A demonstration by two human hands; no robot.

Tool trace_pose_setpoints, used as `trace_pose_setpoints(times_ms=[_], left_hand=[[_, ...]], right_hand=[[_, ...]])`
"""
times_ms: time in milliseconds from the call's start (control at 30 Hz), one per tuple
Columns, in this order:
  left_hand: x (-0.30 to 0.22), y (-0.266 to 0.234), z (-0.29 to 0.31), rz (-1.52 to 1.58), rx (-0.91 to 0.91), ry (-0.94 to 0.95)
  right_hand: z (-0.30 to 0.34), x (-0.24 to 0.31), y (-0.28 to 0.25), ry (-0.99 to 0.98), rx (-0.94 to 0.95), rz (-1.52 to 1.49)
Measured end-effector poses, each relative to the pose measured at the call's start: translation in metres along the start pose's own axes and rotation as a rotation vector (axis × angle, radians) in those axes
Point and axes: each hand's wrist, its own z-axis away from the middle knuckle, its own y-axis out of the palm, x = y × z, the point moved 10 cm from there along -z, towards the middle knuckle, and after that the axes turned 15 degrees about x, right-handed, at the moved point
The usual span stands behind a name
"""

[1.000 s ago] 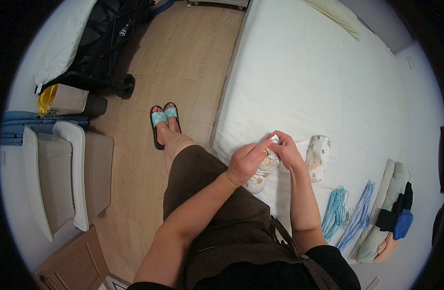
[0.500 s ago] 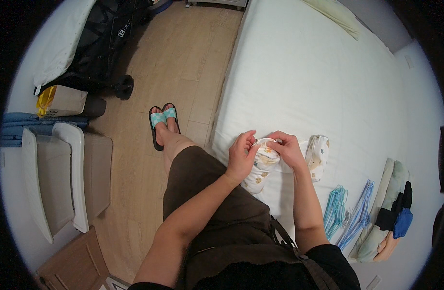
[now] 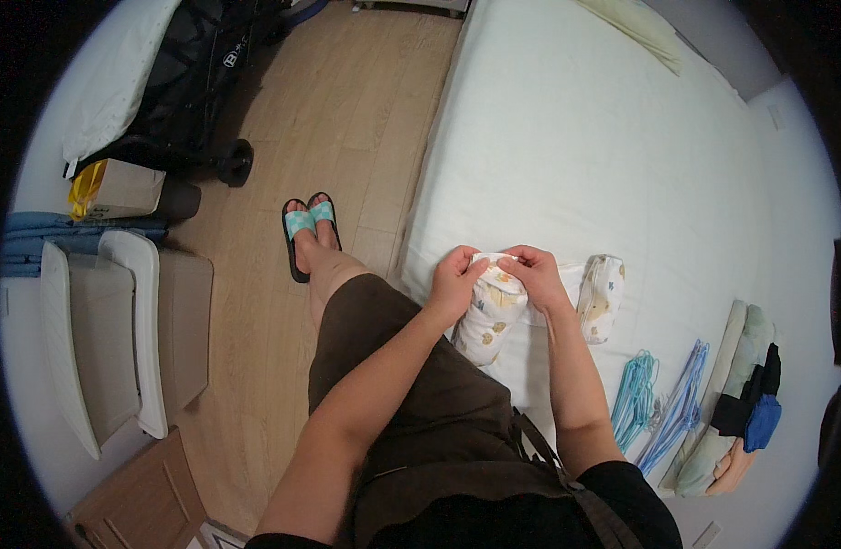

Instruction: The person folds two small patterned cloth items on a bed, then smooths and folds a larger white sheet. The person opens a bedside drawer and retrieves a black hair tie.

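Note:
A folded bundle of white cloth with yellow and brown prints lies on the bed close to my lap. At its far end, my left hand pinches one corner of the edge. The other corner is held between the thumb and fingers of my right hand. Between the two hands the edge is stretched nearly straight. Just right of my right wrist lies a second folded cloth with similar prints, touched by neither hand. The exact kind of garment cannot be made out.
Teal hangers and blue hangers lie on the bed to the right. Beyond them are rolled pale cloths and black and blue clothes. White-rimmed bins and a black stroller-like frame stand left.
My left fingers, raised before, have closed on the cloth's edge. Both hands now hold the edge level and flatter, and its opening looks narrower.

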Motion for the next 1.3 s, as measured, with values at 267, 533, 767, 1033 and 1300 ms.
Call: trace_pose_setpoints(times_ms=[267, 533, 767, 1033, 1300], left_hand=[[0.004, -0.014, -0.005, -0.493, -0.013, -0.076], [-0.002, -0.029, 0.003, -0.473, -0.084, -0.081], [-0.009, -0.024, 0.025, -0.685, -0.075, -0.082], [0.027, -0.035, 0.014, -0.494, 0.002, -0.362], [0.047, -0.002, 0.022, 0.107, -0.035, -0.350]], right_hand=[[-0.005, 0.008, 0.005, -0.018, 0.019, 0.115], [0.040, 0.032, -0.028, -0.400, -0.398, 0.050], [0.096, -0.043, 0.055, 0.183, -0.226, 0.242], [0.083, -0.057, 0.047, 0.110, -0.252, -0.065], [0.087, -0.037, 0.030, 0.068, 0.087, -0.973]])
